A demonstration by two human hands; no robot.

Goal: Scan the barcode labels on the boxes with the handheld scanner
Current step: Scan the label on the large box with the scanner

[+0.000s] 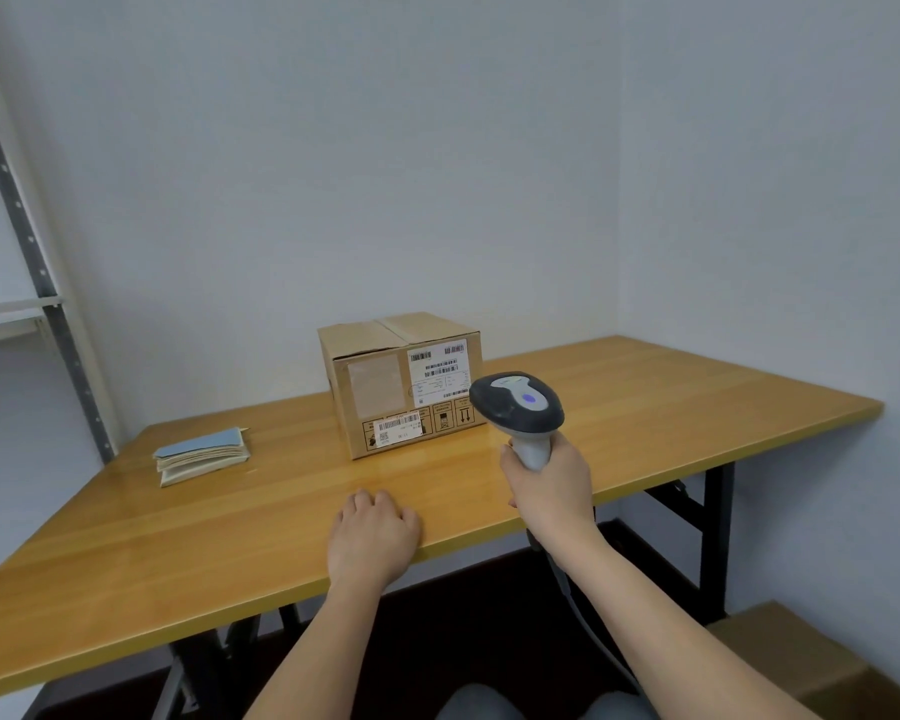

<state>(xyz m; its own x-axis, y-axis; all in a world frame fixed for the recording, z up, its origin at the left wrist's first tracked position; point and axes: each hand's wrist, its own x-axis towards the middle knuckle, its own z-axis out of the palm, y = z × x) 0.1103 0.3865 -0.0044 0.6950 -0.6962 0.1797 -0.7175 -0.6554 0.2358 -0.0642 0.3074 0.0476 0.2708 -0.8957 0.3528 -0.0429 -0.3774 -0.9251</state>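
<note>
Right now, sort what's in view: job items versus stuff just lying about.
Job: scanner gripped by right hand; box with its labels.
Lying about: booklets on table; shelf; floor box. Left hand rests on table.

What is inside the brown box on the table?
That cannot be seen. The cardboard box is closed, its top flaps shut. Only the outside shows: a big white label and a smaller barcode label on the front, which faces the scanner.

Right hand [549, 485] gripping scanner [518, 405], labelled box [401, 381] on table [697, 407]
</note>
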